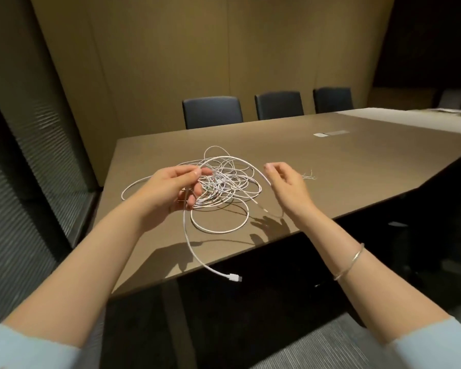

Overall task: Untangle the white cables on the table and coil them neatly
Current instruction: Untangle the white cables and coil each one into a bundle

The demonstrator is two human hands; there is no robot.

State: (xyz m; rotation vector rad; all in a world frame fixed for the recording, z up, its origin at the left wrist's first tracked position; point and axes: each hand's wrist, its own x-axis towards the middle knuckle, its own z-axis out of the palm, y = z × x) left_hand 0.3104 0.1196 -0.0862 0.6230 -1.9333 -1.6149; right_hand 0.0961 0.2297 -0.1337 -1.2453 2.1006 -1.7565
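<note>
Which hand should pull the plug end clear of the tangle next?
Left. The left hand already pinches that strand, whose plug hangs off the table edge. The right hand holds nothing.

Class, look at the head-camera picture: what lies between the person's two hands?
In the head view, the tangled white cables lie on the table between the left hand and right hand; one strand arcs from hand to hand.

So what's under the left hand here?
Under the left hand lies the near-left part of the white cable tangle on the table. The loops directly beneath the palm are covered.
</note>
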